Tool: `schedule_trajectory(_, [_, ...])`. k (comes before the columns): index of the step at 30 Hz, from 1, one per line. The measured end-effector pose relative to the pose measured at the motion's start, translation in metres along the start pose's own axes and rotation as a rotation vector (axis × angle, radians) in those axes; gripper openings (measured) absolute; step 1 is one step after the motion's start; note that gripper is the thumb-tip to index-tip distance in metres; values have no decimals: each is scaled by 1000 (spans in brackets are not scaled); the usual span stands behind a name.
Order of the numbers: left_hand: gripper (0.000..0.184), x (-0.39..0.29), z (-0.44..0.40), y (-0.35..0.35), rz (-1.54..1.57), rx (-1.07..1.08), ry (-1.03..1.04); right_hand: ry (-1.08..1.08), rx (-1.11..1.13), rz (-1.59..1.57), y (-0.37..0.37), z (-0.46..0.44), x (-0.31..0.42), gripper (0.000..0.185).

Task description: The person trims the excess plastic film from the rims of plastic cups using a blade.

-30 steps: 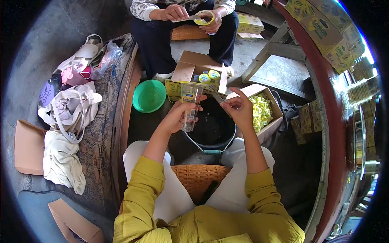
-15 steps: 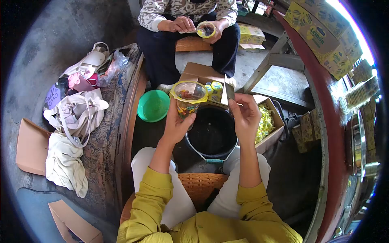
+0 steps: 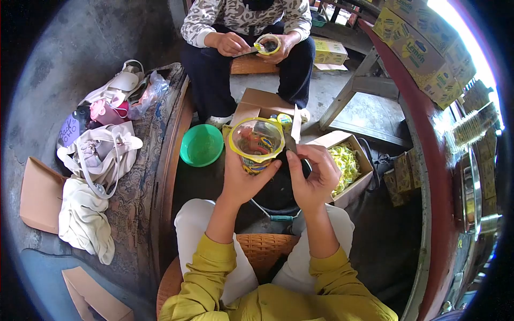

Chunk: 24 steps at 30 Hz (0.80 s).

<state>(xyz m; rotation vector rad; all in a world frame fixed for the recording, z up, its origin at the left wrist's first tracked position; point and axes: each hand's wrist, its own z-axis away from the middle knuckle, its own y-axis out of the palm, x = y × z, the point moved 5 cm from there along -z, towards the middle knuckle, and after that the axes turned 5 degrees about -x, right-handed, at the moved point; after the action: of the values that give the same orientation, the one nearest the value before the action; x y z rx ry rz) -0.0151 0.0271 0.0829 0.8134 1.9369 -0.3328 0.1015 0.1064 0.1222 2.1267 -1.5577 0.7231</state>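
Note:
My left hand (image 3: 239,179) is wrapped around a clear printed plastic cup (image 3: 255,165) with a yellow rim, its mouth tilted toward me. My right hand (image 3: 316,174) pinches a thin, dark, flat blade (image 3: 290,143) between thumb and fingers. The blade's tip is right beside the cup's rim; whether it touches cannot be made out. Beneath both hands stands a black bucket (image 3: 277,199) with a green grip on its handle, partly hidden by them. Behind the cup, an open cardboard box (image 3: 261,98) holds yellow-lidded cups (image 3: 284,120).
Opposite me, a seated person (image 3: 246,32) holds another yellow-rimmed cup (image 3: 267,44). A green basin (image 3: 201,145) sits at left, near a bench with bags (image 3: 101,150). At right, a carton (image 3: 354,186) holds yellow strips (image 3: 344,166). Printed cartons (image 3: 417,51) are stacked on a red-edged table (image 3: 423,134).
My left hand has moved the cup slightly right and turned its mouth more toward me. My right hand has come left and down, bringing the blade to the cup's rim.

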Motion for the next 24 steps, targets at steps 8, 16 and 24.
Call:
schedule_trajectory(8, [66,-5,4,4,79,73,120,76,-78,1,-2,-3,-2,14])
schedule_trajectory(16, [65,-8,4,2,59,44,86,74,-104,-25,-4,2,5,14])
schedule_trajectory(24, [68,-13,5,0,50,6,81,22,-122,8,-5,6,9,15])
